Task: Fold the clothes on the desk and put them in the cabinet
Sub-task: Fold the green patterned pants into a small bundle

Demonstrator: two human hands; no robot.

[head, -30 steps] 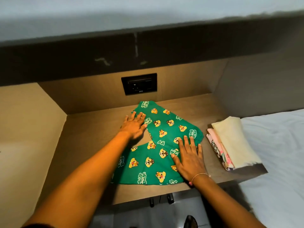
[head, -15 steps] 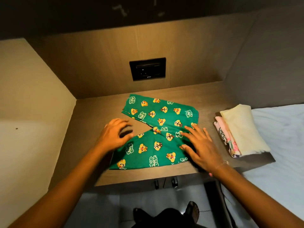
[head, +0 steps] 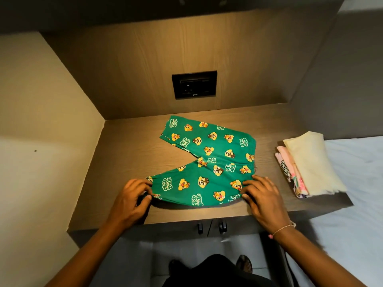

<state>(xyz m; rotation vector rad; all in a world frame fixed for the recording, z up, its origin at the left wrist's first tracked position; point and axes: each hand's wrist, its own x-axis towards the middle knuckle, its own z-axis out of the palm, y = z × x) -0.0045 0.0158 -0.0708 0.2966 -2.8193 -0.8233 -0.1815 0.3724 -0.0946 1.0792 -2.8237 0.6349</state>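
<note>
Green printed pants point(head: 209, 160) lie spread on the wooden desk point(head: 128, 154), their two legs splayed in a V that opens to the left. My left hand point(head: 132, 197) pinches the hem end of the near leg. My right hand point(head: 261, 195) grips the near edge at the waist end on the right. The near edge of the cloth is lifted a little off the desk, with a shadow under it.
A stack of folded clothes point(head: 306, 164), cream on top and pink below, sits at the desk's right end beside a white bed sheet point(head: 356, 183). A black wall socket point(head: 194, 84) is on the back panel. Two cabinet door handles point(head: 211, 226) show under the desk's front edge.
Both hands slid from flat on the pants to the near edge and took hold of it. The left went to the hem, the right to the waist. The camera tilted down.
</note>
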